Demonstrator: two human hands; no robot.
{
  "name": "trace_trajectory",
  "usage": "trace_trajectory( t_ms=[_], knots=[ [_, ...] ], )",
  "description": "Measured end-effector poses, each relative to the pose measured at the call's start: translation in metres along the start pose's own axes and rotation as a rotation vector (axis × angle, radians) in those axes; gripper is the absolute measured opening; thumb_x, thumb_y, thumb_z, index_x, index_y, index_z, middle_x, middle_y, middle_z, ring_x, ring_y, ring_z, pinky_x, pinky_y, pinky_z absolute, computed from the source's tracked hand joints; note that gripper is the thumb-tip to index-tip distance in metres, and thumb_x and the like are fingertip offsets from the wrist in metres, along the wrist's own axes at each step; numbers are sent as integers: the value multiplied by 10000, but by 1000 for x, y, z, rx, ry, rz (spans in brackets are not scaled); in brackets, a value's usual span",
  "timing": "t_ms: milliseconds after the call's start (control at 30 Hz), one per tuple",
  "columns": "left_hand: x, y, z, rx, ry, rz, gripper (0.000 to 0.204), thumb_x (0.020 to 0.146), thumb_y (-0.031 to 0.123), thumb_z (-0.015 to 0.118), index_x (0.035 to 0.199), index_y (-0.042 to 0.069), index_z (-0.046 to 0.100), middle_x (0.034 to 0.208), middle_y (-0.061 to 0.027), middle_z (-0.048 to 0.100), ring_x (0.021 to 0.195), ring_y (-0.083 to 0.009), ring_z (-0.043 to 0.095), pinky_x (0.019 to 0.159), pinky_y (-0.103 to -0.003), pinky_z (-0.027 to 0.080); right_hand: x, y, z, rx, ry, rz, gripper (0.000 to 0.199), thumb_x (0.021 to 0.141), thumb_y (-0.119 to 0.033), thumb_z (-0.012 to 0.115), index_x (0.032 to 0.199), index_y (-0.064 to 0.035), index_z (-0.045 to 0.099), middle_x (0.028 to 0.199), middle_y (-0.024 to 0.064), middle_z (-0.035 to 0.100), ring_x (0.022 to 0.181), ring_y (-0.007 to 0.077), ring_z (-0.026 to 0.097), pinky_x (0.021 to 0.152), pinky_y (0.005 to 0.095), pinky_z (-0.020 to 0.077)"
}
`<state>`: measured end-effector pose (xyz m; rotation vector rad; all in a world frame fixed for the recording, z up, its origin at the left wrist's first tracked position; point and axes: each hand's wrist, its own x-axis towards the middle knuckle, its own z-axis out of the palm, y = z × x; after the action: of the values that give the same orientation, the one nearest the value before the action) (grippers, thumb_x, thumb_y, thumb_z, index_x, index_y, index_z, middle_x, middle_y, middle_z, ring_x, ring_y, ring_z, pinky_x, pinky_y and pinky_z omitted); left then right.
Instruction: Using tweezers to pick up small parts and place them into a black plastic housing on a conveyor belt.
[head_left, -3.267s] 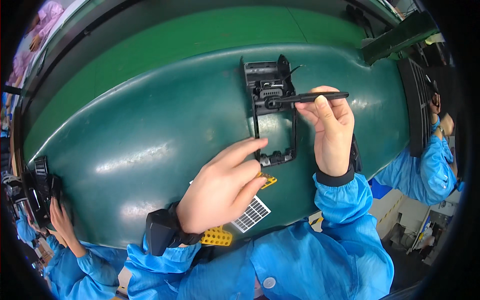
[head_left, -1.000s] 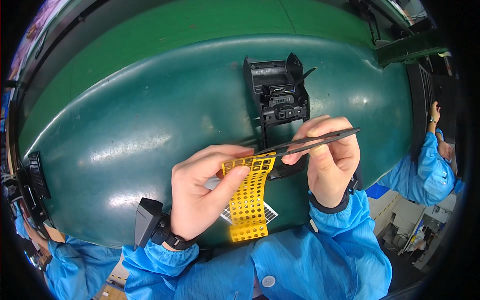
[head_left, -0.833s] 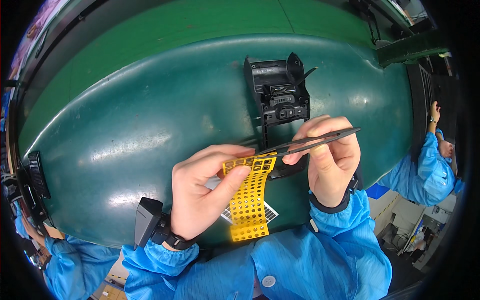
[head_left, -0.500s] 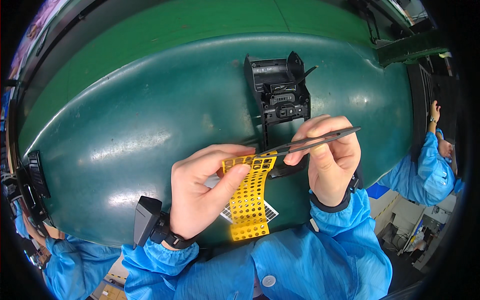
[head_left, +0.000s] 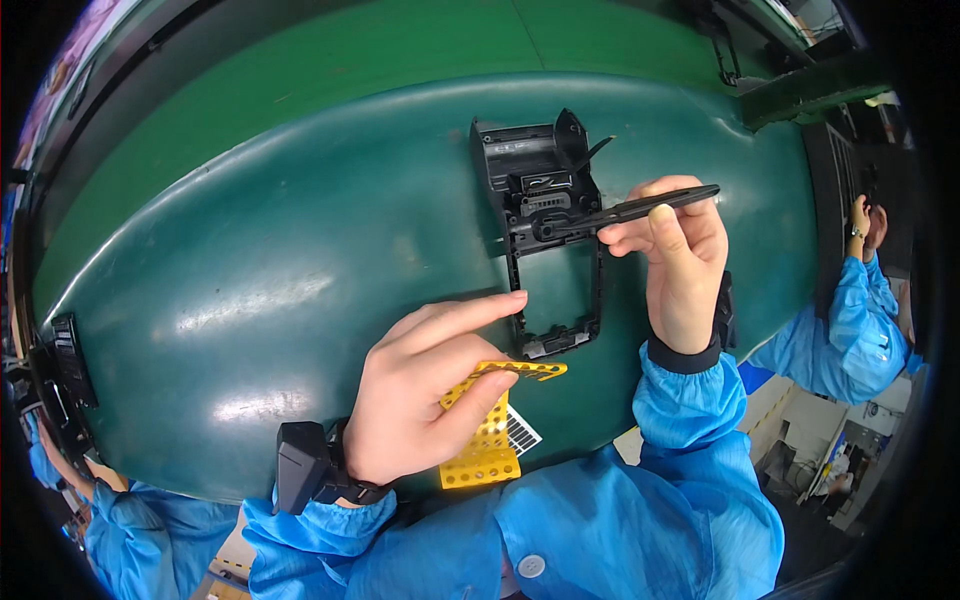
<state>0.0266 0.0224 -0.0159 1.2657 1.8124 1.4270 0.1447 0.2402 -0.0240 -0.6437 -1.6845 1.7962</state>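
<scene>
My left hand (head_left: 420, 400) pinches a yellow sheet (head_left: 482, 466) with rows of round holes between thumb and fingers, its index finger stretched toward a black plastic housing (head_left: 487, 165). The sheet's upper edge is bent toward me and its lower end hangs down. In my right hand (head_left: 685, 260) is a pair of black tweezers (head_left: 650, 208), gripped between thumb and fingers. Their tips lie over the crossbar in the middle of the housing, above its open frame. Whether the tips hold anything is too small to tell.
All this is on a dark green table mat (head_left: 300, 240). A white sheet with black rectangles (head_left: 522, 432) lies partly under the yellow one. At the far left edge is a black part (head_left: 72, 358). Other people in blue sleeves (head_left: 840, 335) sit at both sides.
My right hand has moved the tweezers up and away from the yellow sheet to the housing. My left hand has lowered and tilted the sheet, and its index finger has straightened.
</scene>
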Motion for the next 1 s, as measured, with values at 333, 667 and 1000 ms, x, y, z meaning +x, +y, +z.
trace_trajectory(
  t_ms=[333,667,1000],
  knots=[
    [1,2,2,41,-14,-12,88,783,62,705,768,1,643,1215,-161,631,986,-319,645,835,-377,502,2,4,0,10,-29,-9,211,951,-103,567,1110,30,529,996,136,628,784,244,696,679,297,556],
    [-1,1,1,10,-14,-43,84,788,64,702,779,1,647,1222,-157,629,986,-314,647,839,-373,503,1,6,2,-7,-42,-22,230,942,-113,589,1114,29,531,1009,126,624,790,237,691,688,295,543],
    [-2,1,-2,5,-61,-29,109,833,67,649,859,-37,669,1249,-220,608,1019,-292,640,796,-343,513,0,6,3,-8,-34,-28,230,940,-108,596,1114,28,533,1002,127,630,787,231,688,686,295,541]
  ],
)
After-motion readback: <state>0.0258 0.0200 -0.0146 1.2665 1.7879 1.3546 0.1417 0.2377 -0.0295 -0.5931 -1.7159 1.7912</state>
